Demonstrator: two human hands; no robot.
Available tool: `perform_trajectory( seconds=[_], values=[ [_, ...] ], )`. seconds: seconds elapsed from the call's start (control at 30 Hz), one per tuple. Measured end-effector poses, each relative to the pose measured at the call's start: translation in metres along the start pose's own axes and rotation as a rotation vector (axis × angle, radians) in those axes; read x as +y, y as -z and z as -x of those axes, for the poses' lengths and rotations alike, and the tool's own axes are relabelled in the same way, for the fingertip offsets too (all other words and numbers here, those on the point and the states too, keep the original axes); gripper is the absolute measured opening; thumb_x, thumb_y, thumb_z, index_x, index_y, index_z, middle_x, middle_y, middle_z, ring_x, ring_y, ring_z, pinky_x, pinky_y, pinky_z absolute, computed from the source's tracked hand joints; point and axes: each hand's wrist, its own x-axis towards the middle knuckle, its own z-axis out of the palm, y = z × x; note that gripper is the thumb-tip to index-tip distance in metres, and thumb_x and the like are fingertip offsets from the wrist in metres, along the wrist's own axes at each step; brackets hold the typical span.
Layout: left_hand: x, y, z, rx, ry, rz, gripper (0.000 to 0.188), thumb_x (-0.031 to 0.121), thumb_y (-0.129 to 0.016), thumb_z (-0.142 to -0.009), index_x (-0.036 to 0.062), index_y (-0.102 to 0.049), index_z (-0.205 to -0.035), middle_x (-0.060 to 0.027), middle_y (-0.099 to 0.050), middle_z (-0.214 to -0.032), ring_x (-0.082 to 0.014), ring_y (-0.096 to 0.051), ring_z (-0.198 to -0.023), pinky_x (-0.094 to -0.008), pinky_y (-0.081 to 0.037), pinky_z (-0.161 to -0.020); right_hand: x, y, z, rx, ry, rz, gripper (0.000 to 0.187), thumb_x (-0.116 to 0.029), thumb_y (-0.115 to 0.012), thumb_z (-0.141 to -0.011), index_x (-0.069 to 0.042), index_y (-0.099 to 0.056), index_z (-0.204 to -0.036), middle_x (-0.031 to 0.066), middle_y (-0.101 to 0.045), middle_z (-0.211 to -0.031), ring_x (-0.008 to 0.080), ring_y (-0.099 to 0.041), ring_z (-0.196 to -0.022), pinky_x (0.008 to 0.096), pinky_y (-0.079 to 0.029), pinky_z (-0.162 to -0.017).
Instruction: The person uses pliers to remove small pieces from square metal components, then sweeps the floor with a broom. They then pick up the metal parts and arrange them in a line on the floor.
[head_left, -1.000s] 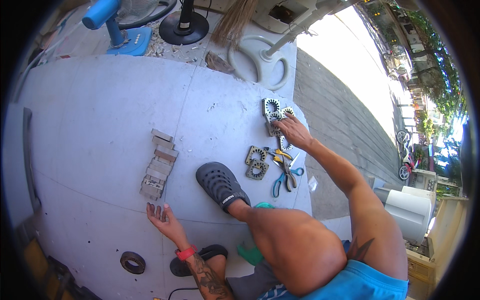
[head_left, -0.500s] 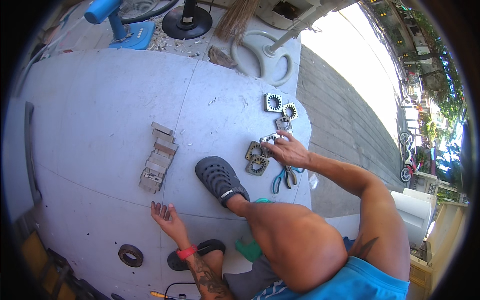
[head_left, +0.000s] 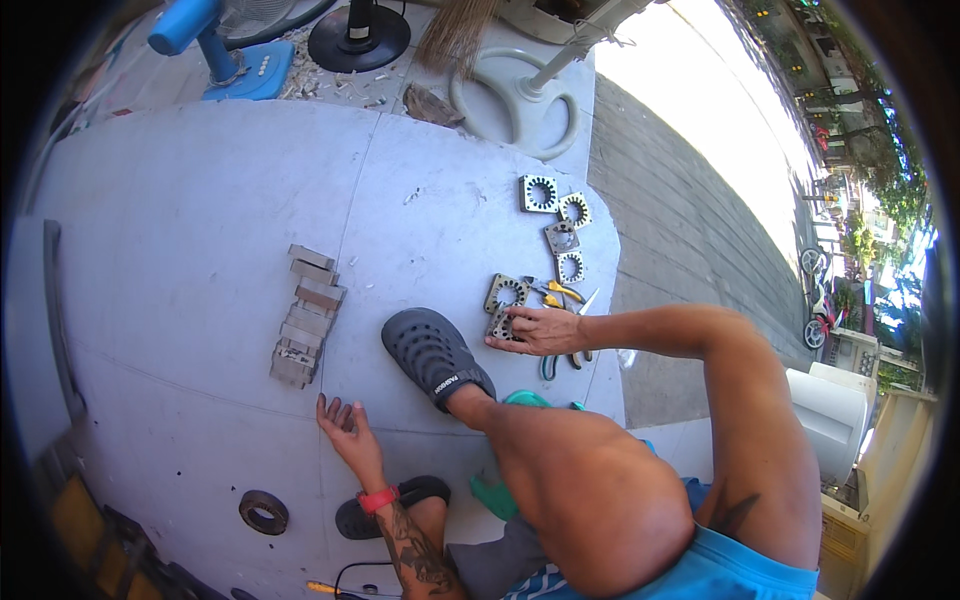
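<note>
My right hand [head_left: 548, 331] is at a square metal stator core [head_left: 504, 326] with a round slotted opening, its thumb and fingers closed about the edges and partly hiding it. Touching that piece on the far side is another stator core [head_left: 495, 300]. Farther off, several more form a loose column, with one stator core [head_left: 570, 267] at its near end. My left hand [head_left: 350, 436] is palm up with fingers apart and holds nothing. The row of grey laminated metal blocks [head_left: 306, 318] lies just beyond it.
Yellow-handled pliers [head_left: 562, 291] and blue-handled pliers [head_left: 549, 367] lie around my right hand. My foot in a dark clog [head_left: 432, 352] stands mid-floor. A dark ring [head_left: 263, 511] lies at near left. Beyond are a blue fan [head_left: 245, 80] and a round grey stand base [head_left: 518, 105].
One stator core has shifted right into the far column, and my right hand has moved nearer, onto another. The yellow-handled pliers have come into sight. My left hand has shifted slightly right.
</note>
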Motion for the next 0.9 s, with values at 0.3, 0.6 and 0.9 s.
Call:
perform_trajectory(
  seconds=[0.3,0.6,0.9],
  values=[
    [-0.012,0.005,0.005,0.024,0.09,0.09,0.068,0.017,-0.071,-0.098,0.0091,-0.033,-0.155,-0.0203,-0.055,-0.137,-0.0221,-0.061,-0.108,-0.0352,-0.049,-0.095,0.015,0.008,0.016,0.032,-0.23,-0.008,0.072,-0.005,-0.044,-0.098,-0.009,-0.016,-0.164,0.0054,-0.063,-0.104,0.0223,-0.064,-0.107,0.0499,-0.025,-0.127],
    [-0.008,0.017,0.004,0.076,0.25,0.286,0.066,0.022,-0.069,-0.1,0.0105,-0.034,-0.155,-0.0172,-0.054,-0.139,-0.0222,-0.059,-0.116,-0.0383,-0.047,-0.1,0.05,-0.013,0.002,-0.071,-0.077,-0.161,0.068,0.001,-0.041,-0.102,-0.015,-0.017,-0.164,0.0039,-0.059,-0.092,0.0204,-0.063,-0.101,0.0521,-0.024,-0.127],
    [0.081,-0.018,-0.053,0.257,-0.526,-0.79,0.108,0.05,-0.089,-0.072,0.001,-0.038,-0.153,-0.0216,-0.04,-0.156,-0.0377,-0.035,-0.146,-0.0567,-0.027,-0.12,0.117,0.049,-0.131,0.333,-0.713,-1.202,0.093,-0.042,-0.071,-0.096,-0.004,-0.018,-0.162,0.0328,-0.043,-0.152,0.0443,-0.046,-0.141,0.0472,-0.035,-0.12]
  ],
)
